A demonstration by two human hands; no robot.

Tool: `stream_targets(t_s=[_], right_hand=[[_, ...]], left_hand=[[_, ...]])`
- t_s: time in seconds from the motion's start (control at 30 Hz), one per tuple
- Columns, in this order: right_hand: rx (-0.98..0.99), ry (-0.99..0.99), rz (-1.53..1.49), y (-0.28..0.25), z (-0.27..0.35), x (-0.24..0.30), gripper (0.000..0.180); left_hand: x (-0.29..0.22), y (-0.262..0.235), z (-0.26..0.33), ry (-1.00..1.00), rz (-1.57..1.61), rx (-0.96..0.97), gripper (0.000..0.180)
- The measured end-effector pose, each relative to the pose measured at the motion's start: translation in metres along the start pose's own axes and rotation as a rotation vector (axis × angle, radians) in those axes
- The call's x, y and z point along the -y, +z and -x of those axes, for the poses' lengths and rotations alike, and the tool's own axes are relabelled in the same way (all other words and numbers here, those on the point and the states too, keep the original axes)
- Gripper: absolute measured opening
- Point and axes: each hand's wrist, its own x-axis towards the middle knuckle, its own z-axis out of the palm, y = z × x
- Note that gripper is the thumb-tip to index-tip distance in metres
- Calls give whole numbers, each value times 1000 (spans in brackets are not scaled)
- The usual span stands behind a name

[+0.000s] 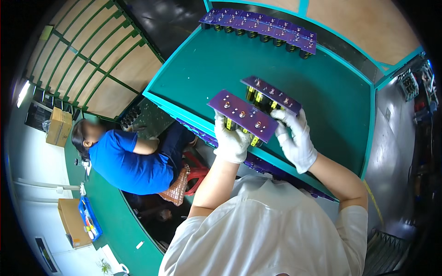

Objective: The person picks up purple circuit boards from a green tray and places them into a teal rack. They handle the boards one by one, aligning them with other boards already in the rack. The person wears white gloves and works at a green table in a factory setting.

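Purple circuit board (248,117): over teal counter (340,106), held in left grip (231,141). Second circuit board (278,94): just beyond; right grip (295,140) at its right end, closure unclear. Possible hazard: cylinders (259,99) knocking, from tight spacing.

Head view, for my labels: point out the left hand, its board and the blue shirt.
Left hand (232,143): head view, middle of glove.
Board (248,120): head view, purple face.
Blue shirt (129,163): head view, middle.

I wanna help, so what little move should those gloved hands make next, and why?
Maybe lower the near purple board onto the teal table: the left hand holds it by the table's front edge, and similar boards stand along the far side.
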Motion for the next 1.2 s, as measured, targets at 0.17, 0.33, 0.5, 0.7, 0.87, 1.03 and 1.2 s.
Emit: stream_targets(t_s=[0.17,0.33,0.5,0.7,0.87,1.03,1.2], right_hand=[[47,-330,140,50,-30,-6,47],[99,-355,214,97,-62,0,50],[194,-364,254,135,-80,-9,45],[279,-474,240,164,-109,-2,42],[451,-439,284,171,-111,-17,42],[443,-464,172,174,-128,-20,38],[379,-470,132,168,-134,-54,30]], left_hand=[[-34,-19,-33,234,-351,12,31],[-76,-43,-71,97,-288,129,56],[-111,-66,-94,-82,-9,196,68],[-136,-97,-123,-248,297,198,55],[-156,-74,-138,-269,341,459,49],[-166,-97,-159,-322,391,576,54],[-170,-112,-176,-344,406,549,53]])
